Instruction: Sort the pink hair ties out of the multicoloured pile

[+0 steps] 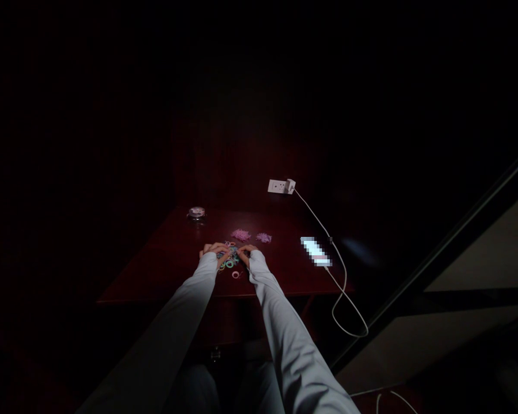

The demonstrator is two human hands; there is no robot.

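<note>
A loose pile of small coloured hair ties (pixel 229 264), mostly green and teal, lies on the dark red table (pixel 172 270) between my hands. My left hand (pixel 214 250) is at the pile's left side, fingers curled inward over it. From the right, my right hand (pixel 247 253) reaches in with thumb and fingertips close together. Whatever sits between the fingertips of either hand is too small to make out. Nearer to me lies a single pale pink hair tie (pixel 235 275). Just beyond the hands are a pink heap (pixel 240 235) and a smaller purple heap (pixel 264 237) of similar small pieces.
A round clear container (pixel 196 213) stands at the table's back left. To the right lies a lit phone (pixel 316 252), its white cable (pixel 346 276) looping past the table edge up to a charger in the wall socket (pixel 277 187). Surroundings are very dark.
</note>
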